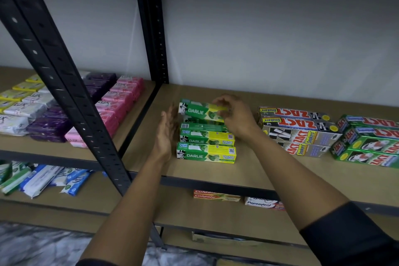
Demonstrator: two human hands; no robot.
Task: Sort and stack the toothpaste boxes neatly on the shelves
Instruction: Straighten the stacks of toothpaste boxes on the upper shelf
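1. The right hand (233, 114) has its fingers curled round the right part of the top green box (200, 110). It pinches the box from above.
2. The left hand (167, 131) is flat with straight fingers and holds nothing. It stands on its edge just beside the left ends of the green boxes (206, 147). I cannot tell if it touches them.
3. The top green box sits at the 12 o'clock end of that group and looks a bit crooked. I cannot tell if it rests on the box under it or hangs just above.
4. The other green boxes lie side by side, running toward 6 o'clock on the brown shelf (151, 157). Their ends line up quite well.
5. At 3 o'clock from the hands is a pile of grey boxes (300, 129). Farther on at 3 o'clock are shiny green boxes (367, 147), piled too.
6. At 9 o'clock, past a black post (64, 71), soap bars (116, 106) lie in rows.
7. At 6 o'clock, on the lower shelf (177, 211), are red boxes (216, 195) and a white box (262, 203).
8. I think most of the job is done here, because three kinds are each in their own group. What is left, I think, is to set this top box down straight and push the ends even.
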